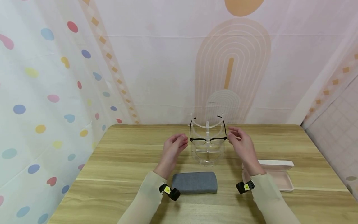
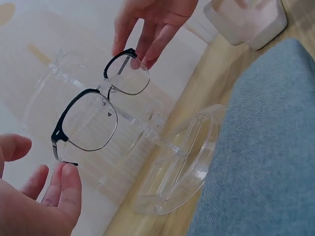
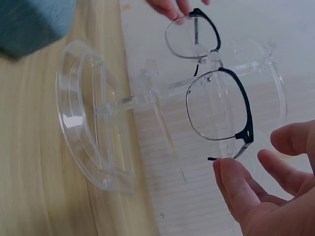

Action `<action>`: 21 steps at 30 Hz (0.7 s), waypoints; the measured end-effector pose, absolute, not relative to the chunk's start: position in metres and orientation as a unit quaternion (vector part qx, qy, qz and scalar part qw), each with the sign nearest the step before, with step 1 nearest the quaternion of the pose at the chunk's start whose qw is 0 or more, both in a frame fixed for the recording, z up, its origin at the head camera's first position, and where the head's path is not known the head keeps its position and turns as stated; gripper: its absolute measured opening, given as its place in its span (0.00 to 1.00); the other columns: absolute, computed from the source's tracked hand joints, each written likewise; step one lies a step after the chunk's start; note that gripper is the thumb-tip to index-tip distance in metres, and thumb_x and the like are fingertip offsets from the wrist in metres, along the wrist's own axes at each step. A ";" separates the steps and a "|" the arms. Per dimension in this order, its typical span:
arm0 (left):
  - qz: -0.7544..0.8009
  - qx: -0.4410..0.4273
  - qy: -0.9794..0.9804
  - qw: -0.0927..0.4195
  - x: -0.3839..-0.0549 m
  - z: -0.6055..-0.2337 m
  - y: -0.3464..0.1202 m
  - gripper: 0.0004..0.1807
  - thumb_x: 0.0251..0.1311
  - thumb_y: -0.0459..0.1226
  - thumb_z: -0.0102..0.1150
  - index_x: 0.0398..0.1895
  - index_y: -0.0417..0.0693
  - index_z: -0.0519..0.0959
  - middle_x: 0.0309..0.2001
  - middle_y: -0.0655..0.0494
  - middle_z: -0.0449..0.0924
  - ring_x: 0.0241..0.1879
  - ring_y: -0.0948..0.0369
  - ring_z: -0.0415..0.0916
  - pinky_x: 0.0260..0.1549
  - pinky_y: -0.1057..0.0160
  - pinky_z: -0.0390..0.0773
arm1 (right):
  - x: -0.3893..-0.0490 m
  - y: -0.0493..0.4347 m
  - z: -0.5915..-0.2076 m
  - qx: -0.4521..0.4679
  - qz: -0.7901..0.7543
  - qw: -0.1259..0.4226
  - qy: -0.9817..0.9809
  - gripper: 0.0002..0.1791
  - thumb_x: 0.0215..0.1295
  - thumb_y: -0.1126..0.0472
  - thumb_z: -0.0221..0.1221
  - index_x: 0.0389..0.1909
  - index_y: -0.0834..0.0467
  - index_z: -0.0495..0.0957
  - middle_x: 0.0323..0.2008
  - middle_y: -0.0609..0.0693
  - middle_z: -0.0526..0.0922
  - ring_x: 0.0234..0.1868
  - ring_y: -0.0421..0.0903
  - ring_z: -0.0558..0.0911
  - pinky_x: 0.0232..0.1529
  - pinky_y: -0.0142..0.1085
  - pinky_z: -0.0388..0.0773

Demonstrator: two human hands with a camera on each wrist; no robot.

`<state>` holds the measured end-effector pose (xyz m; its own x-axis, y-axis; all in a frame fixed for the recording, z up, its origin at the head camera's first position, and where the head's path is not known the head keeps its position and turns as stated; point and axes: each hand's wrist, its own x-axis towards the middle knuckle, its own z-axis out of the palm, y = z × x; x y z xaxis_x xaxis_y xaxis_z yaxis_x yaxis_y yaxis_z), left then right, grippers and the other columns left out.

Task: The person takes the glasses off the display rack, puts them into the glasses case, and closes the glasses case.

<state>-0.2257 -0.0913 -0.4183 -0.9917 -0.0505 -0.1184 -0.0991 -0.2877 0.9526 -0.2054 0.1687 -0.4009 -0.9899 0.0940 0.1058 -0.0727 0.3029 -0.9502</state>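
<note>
A pair of eyeglasses [image 1: 221,138] with black upper rims and thin metal lower rims sits on a clear display stand [image 1: 207,124], temples pointing back. My left hand [image 1: 172,148] is at the left side of the glasses, its thumb apart from its loosely bent fingers. On the other side is my right hand [image 1: 244,147], with thumb and fingers likewise spread apart. In the right wrist view, fingertips [image 3: 231,172] of that hand are right by a temple of the glasses [image 3: 242,93]. Neither hand grips the frame.
A closed grey-blue glasses case [image 1: 194,183] lies in front of the stand, between my forearms. An open pale pink case [image 1: 279,179] stands at the right, partly behind my right wrist. Behind the wooden table [image 1: 134,161] hangs a patterned curtain [image 1: 162,68].
</note>
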 end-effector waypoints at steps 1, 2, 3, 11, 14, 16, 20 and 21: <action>0.803 -0.065 0.593 0.017 -0.227 -0.418 -0.091 0.17 0.74 0.31 0.57 0.59 0.27 0.74 0.45 0.44 0.83 0.41 0.60 0.83 0.46 0.66 0.84 | -0.207 0.169 -0.401 -0.008 0.600 0.066 -0.797 0.22 0.80 0.59 0.51 0.69 0.64 0.72 0.61 0.66 0.78 0.56 0.57 0.82 0.55 0.34 0.81; 0.806 -0.068 0.588 0.019 -0.228 -0.418 -0.090 0.16 0.73 0.31 0.58 0.58 0.27 0.74 0.44 0.45 0.84 0.41 0.60 0.83 0.45 0.66 0.84 | -0.207 0.168 -0.401 -0.009 0.609 0.061 -0.791 0.23 0.80 0.60 0.51 0.69 0.66 0.71 0.61 0.67 0.77 0.55 0.55 0.83 0.54 0.32 0.81; 0.810 -0.070 0.582 0.021 -0.229 -0.417 -0.089 0.16 0.73 0.31 0.58 0.58 0.27 0.74 0.43 0.47 0.84 0.40 0.60 0.83 0.45 0.66 0.84 | -0.209 0.168 -0.401 -0.013 0.620 0.056 -0.783 0.23 0.80 0.60 0.51 0.69 0.66 0.71 0.61 0.67 0.77 0.54 0.53 0.83 0.53 0.30 0.81; 0.828 -0.064 0.556 0.031 -0.235 -0.419 -0.083 0.17 0.71 0.28 0.58 0.58 0.23 0.73 0.38 0.50 0.83 0.35 0.63 0.82 0.39 0.69 0.84 | -0.217 0.163 -0.400 -0.040 0.664 0.048 -0.745 0.22 0.79 0.65 0.51 0.69 0.69 0.70 0.59 0.67 0.76 0.44 0.39 0.81 0.48 0.27 0.82; 0.831 -0.065 0.551 0.030 -0.237 -0.420 -0.081 0.14 0.70 0.26 0.58 0.55 0.25 0.76 0.40 0.48 0.84 0.36 0.63 0.82 0.38 0.70 0.83 | -0.220 0.162 -0.400 -0.047 0.678 0.044 -0.732 0.22 0.78 0.66 0.53 0.68 0.71 0.70 0.58 0.67 0.76 0.42 0.37 0.81 0.46 0.27 0.83; 0.832 -0.065 0.550 0.028 -0.237 -0.421 -0.081 0.11 0.70 0.25 0.58 0.52 0.26 0.78 0.40 0.48 0.85 0.37 0.63 0.82 0.38 0.70 0.83 | -0.221 0.161 -0.401 -0.052 0.686 0.039 -0.725 0.22 0.77 0.66 0.54 0.67 0.72 0.70 0.56 0.66 0.77 0.40 0.36 0.81 0.44 0.27 0.83; 0.838 -0.068 0.540 0.024 -0.239 -0.422 -0.079 0.09 0.68 0.23 0.59 0.49 0.27 0.79 0.37 0.51 0.85 0.37 0.63 0.83 0.38 0.70 0.83 | -0.222 0.159 -0.402 -0.056 0.694 0.032 -0.717 0.22 0.76 0.66 0.56 0.66 0.72 0.70 0.55 0.64 0.79 0.38 0.35 0.81 0.41 0.27 0.83; 0.839 -0.069 0.539 0.023 -0.239 -0.422 -0.078 0.09 0.68 0.22 0.59 0.49 0.26 0.79 0.37 0.52 0.85 0.36 0.64 0.83 0.38 0.70 0.83 | -0.222 0.159 -0.402 -0.058 0.695 0.030 -0.716 0.22 0.76 0.66 0.56 0.66 0.72 0.70 0.54 0.64 0.79 0.38 0.35 0.81 0.41 0.27 0.83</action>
<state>-0.2392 -0.0782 -0.4223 -0.9895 -0.0354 -0.1398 -0.1124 -0.4184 0.9013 -0.2218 0.1590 -0.4022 -0.9916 0.1241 -0.0372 0.0409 0.0275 -0.9988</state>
